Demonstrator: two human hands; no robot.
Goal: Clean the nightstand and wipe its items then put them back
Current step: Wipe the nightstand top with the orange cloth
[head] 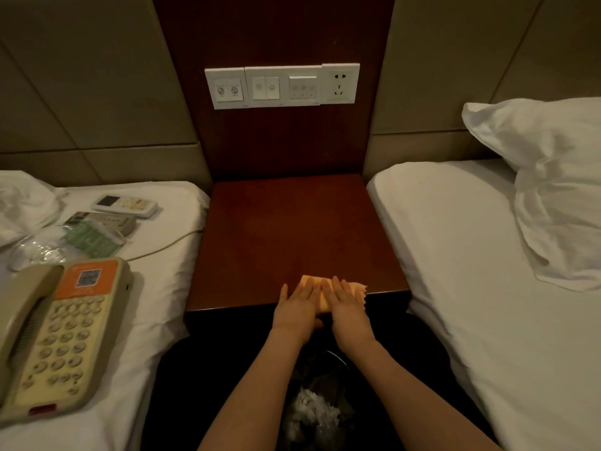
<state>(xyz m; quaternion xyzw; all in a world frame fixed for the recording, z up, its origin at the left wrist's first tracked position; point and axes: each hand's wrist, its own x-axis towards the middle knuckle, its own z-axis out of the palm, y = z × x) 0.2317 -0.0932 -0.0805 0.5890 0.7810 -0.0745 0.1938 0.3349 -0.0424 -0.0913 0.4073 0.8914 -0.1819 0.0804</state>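
Worktop (292, 229) wipe, front edge.
Your left hand (297, 305) and right hand (346, 302) press flat on cloth (325, 304); overpulling could drop it into the bin (312, 415).

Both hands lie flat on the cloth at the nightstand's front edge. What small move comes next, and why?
Probably push the orange cloth toward the wall: left hand and right hand press it at the front edge of the nightstand, the rest of the top lies beyond it, and the telephone sits on the bed.
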